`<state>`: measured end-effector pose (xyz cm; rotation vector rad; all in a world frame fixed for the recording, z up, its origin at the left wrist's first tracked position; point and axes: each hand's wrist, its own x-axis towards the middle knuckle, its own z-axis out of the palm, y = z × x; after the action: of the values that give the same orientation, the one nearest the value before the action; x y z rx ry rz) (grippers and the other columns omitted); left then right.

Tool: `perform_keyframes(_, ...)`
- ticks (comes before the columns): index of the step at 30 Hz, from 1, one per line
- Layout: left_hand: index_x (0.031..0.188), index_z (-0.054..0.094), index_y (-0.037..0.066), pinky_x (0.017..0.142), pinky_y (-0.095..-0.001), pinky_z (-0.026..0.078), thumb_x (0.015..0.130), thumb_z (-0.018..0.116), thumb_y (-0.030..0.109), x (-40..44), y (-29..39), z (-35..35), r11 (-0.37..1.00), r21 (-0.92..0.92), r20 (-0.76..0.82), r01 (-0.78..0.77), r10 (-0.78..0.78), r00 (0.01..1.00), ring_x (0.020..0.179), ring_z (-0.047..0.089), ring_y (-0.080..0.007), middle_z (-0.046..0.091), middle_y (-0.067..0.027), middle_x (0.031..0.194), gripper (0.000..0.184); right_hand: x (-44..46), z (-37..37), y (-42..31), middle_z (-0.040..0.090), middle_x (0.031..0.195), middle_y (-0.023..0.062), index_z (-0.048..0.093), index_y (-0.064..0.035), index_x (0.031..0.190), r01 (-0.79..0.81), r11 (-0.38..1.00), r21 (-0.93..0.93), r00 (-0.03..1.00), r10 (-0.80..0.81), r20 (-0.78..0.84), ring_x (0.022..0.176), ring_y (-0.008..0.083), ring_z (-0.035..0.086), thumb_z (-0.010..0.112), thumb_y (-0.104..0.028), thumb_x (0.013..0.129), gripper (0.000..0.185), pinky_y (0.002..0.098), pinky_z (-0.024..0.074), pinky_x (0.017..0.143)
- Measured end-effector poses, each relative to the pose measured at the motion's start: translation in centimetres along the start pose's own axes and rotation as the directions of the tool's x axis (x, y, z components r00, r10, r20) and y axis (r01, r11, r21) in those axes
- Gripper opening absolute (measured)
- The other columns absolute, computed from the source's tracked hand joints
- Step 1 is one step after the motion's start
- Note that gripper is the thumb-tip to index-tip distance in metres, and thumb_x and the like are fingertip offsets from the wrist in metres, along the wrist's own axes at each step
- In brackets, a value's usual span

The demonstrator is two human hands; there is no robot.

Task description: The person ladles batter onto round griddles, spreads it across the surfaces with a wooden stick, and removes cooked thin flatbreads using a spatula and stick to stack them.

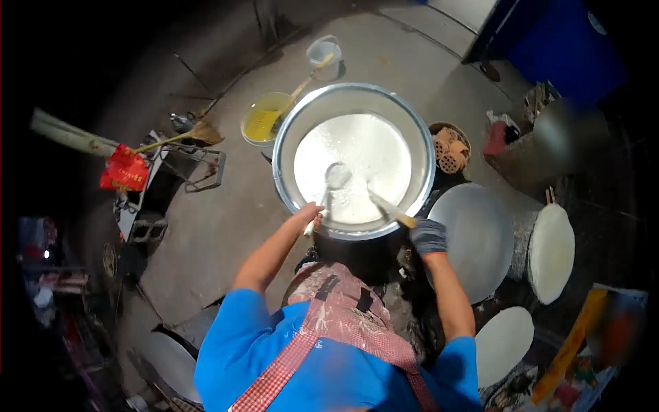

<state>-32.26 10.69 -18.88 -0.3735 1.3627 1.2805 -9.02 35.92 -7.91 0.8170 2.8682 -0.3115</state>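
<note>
A large metal pot (421,172) stands in front of me, holding a thick white liquid (357,141). My bare left hand (312,215) is closed around the handle of a ladle (337,176), whose round bowl is at the liquid's surface. On my right hand (429,237) is a grey knitted glove with an orange cuff. That hand grips the yellowish end of a long-handled utensil (391,207), which slants over the pot's near right rim. Its far end dips into the white liquid, so its kind is hidden.
A bucket of yellow liquid (263,123) with a brush-like tool stands left of the pot, a white bucket (324,53) behind. To the right are a wide metal disc (473,240), pale round sheets (551,254) and perforated orange briquettes (451,152). A broom (206,133) lies left.
</note>
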Motion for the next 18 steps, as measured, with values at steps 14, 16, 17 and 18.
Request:
perform_keyframes(14, 0.084, 0.042, 0.006, 0.026, -0.0248, 0.032, 0.087, 0.043, 0.030, -10.2, 9.6, 2.4, 0.942, -0.203, 0.291, 0.266, -0.202, 0.935, 0.032, 0.038, -0.0123, 0.038, -0.0032, 0.046, 0.024, -8.8, -0.1, -12.4, 0.057, 0.080, 0.0196, 0.057, -0.0069, 0.088, -0.379, 0.906, 0.187, 0.922, 0.353, 0.158, 0.075, 0.0339, 0.056, 0.056, -0.042, 0.073, 0.038, 0.0432, 0.0433, 0.068)
perform_keyframes(16, 0.083, 0.041, 0.009, 0.023, -0.0154, 0.023, 0.087, 0.043, 0.029, -14.6, 12.9, 3.6, 0.905, -0.292, 0.379, 0.308, -0.186, 0.906, 0.034, 0.029, -0.0027, 0.029, 0.0048, 0.048, 0.020, -10.4, -1.5, -13.5, 0.057, 0.082, 0.0196, 0.056, -0.0070, 0.090, -0.351, 0.887, 0.301, 0.926, 0.377, -0.032, 0.076, 0.0340, 0.056, 0.057, -0.038, 0.074, 0.035, 0.0432, 0.0435, 0.068)
perform_keyframes(17, 0.083, 0.041, 0.009, 0.023, -0.0150, 0.023, 0.088, 0.042, 0.027, -17.9, 15.1, 4.7, 0.885, -0.318, 0.443, 0.340, -0.178, 0.878, 0.034, 0.027, -0.0016, 0.029, 0.0048, 0.049, 0.018, -10.3, -2.4, -13.4, 0.058, 0.083, 0.0192, 0.056, -0.0060, 0.093, -0.325, 0.892, 0.313, 0.924, 0.371, -0.096, 0.076, 0.0338, 0.056, 0.057, -0.037, 0.074, 0.036, 0.0421, 0.0440, 0.067)
perform_keyframes(18, 0.087, 0.041, 0.009, 0.023, -0.0135, 0.022, 0.089, 0.040, 0.026, -19.8, 16.6, 5.0, 0.869, -0.322, 0.570, 0.377, -0.140, 0.810, 0.034, 0.026, -0.0010, 0.027, 0.0056, 0.050, 0.017, -10.1, -3.2, -13.4, 0.058, 0.084, 0.0188, 0.056, -0.0051, 0.095, -0.299, 0.899, 0.321, 0.918, 0.363, -0.160, 0.076, 0.0335, 0.056, 0.057, -0.035, 0.075, 0.036, 0.0410, 0.0445, 0.065)
